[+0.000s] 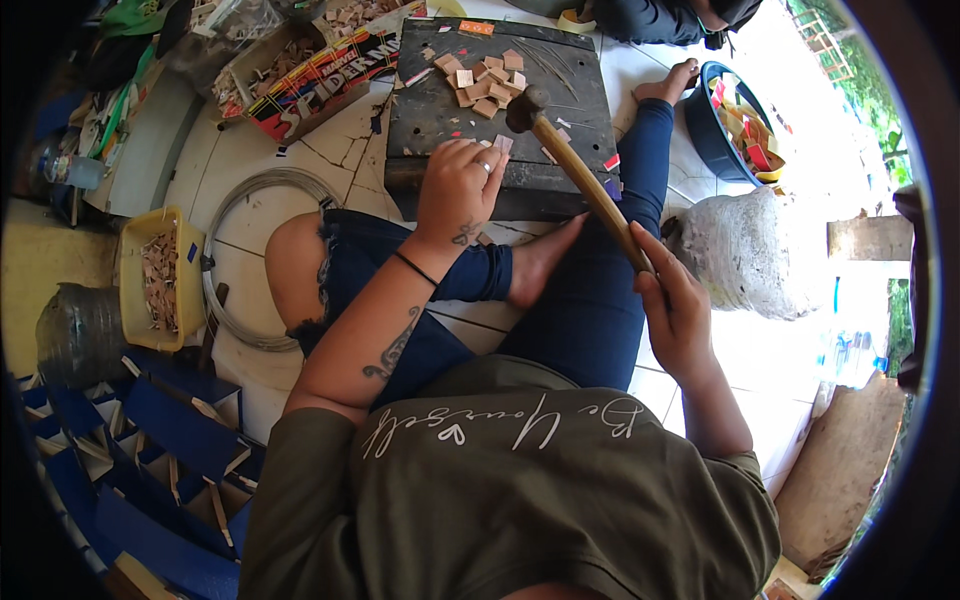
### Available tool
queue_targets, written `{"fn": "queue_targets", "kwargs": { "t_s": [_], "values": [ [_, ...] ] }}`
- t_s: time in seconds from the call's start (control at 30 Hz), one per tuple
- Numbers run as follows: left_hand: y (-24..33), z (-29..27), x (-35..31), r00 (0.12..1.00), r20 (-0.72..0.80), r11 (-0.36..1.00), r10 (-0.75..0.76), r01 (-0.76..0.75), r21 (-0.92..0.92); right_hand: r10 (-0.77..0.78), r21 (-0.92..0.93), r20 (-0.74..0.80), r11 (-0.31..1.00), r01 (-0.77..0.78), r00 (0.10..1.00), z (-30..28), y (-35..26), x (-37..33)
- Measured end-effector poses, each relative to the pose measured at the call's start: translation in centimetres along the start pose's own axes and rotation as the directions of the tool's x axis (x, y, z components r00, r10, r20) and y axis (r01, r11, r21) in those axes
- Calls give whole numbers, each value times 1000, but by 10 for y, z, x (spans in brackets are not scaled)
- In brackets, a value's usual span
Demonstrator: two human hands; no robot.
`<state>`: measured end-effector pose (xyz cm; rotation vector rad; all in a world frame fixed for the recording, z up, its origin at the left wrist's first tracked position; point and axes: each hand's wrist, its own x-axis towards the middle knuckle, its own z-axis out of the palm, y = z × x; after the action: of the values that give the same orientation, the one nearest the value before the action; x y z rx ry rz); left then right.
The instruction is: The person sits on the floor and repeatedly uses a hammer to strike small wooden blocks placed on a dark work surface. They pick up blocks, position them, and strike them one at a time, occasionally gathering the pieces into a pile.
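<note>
The person sits on the tiled floor (330, 150) with a dark wooden block (560, 70) drawn up against the legs, so the work lies within easy reach of both arms. The left hand (458, 185) rests palm down on the block's near part, its fingers together and pinning a small pale wooden piece (503, 143) at the fingertips, seemingly to steady it under the tool. The right hand (675, 310) has its grip clamped on the far end of a hammer's (585, 180) long wooden handle, well back from the dark head, which hangs just beyond and right of the left fingertips, above the pinned piece; holding it so far back would give a longer swing. Just beyond the left grip lies a loose heap of small wooden squares (485, 80), close enough to pick from. Well left of that hand, past the bent knee, stand a coil of wire (225, 215) and a yellow tub (135, 250) of wood slivers; blue slats (170, 430) are stacked nearer the body. Beyond the right grip sit a pale sack (740, 250) and a blue basin (710, 130) of coloured pieces. The left fingers lie very near the hammer head's path.
</note>
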<state>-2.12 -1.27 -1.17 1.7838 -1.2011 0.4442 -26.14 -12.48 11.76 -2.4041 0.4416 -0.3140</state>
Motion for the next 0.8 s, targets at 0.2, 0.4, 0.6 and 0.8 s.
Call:
{"fn": "queue_targets", "kwargs": {
  "t_s": [0.2,0.4,0.6,0.8],
  "values": [
    [-2,6,-3,998,-27,998,56,-55,35,-83,-87,18,993,85,996,0,-4,2],
    [-4,7,-6,997,-34,998,66,-65,24,-193,-58,-49,980,190,980,0,-1,4],
    [-4,8,-6,996,-47,997,69,-69,18,-55,-68,33,996,57,998,-4,0,3],
    [-2,7,-7,997,-60,998,55,-53,31,43,-94,116,995,-32,992,-1,8,6]
  ]
}}
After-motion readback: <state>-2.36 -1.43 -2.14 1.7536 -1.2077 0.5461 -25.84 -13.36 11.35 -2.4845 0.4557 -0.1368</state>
